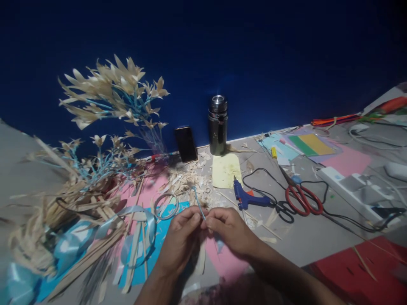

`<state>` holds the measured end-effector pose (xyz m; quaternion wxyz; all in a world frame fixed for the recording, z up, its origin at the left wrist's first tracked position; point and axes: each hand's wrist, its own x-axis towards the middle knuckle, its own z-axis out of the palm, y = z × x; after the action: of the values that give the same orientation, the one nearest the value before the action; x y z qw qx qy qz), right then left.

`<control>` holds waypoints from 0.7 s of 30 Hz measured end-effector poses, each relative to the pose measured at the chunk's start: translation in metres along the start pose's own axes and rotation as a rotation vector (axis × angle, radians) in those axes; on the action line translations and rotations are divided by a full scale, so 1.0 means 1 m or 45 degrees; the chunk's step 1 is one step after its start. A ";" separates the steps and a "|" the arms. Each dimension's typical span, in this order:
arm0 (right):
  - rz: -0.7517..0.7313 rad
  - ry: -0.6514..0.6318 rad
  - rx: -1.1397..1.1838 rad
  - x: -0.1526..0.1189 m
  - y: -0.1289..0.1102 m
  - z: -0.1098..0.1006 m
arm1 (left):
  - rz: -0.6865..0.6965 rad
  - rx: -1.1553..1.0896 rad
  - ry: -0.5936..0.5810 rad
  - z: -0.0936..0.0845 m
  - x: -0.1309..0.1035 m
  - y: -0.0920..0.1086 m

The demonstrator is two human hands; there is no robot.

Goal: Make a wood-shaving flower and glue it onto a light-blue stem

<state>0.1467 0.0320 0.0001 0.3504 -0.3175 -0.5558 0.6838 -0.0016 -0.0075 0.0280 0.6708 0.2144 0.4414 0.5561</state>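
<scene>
A thin stem wrapped in light blue is pinched between both hands near the middle of the view. My left hand has its thumb and fingers closed on the stem. Right beside it, my right hand grips the stem's lower part, fingertips nearly touching the left ones. The stem's upper end points away over pale shavings. A roll of tape lies left of my hands, and a blue glue gun lies on its side to the right.
Dried flowers with blue stems stand at the back left, above ribbon and husk strips. A phone and a steel flask stand at the wall. Red-handled scissors, cables and a power strip lie right.
</scene>
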 end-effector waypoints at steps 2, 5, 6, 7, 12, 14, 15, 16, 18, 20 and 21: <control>0.044 -0.022 0.134 0.000 0.003 0.001 | 0.000 0.045 -0.014 -0.001 -0.001 0.001; 0.126 -0.035 0.260 -0.001 0.006 0.004 | -0.002 0.113 -0.023 -0.002 -0.002 0.002; 0.147 -0.035 0.255 -0.001 0.006 0.006 | -0.006 0.118 -0.011 -0.002 -0.002 0.001; 0.154 -0.028 0.221 -0.001 0.006 0.007 | -0.005 0.116 0.015 -0.002 -0.002 0.001; 0.048 0.064 -0.124 -0.002 0.000 0.010 | 0.168 0.302 0.290 -0.004 -0.001 -0.006; 0.008 0.110 -0.226 -0.003 -0.003 0.010 | 0.256 0.433 0.354 -0.004 0.000 -0.008; -0.015 0.140 -0.275 -0.004 -0.004 0.009 | 0.281 0.466 0.362 -0.003 0.000 -0.008; -0.050 0.173 -0.328 -0.005 -0.004 0.009 | 0.294 0.479 0.356 -0.003 -0.001 -0.009; -0.167 0.233 -0.453 -0.006 -0.003 0.008 | 0.308 0.484 0.331 -0.002 -0.001 -0.010; -0.319 0.280 -0.590 -0.006 0.001 0.007 | 0.341 0.515 0.326 -0.001 -0.002 -0.010; -0.400 0.297 -0.653 -0.006 0.003 0.006 | 0.369 0.548 0.323 -0.001 -0.003 -0.010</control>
<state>0.1450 0.0232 -0.0012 0.4217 -0.3819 -0.7082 0.4180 0.0025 -0.0130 0.0207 0.4629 0.3411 0.5944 0.5621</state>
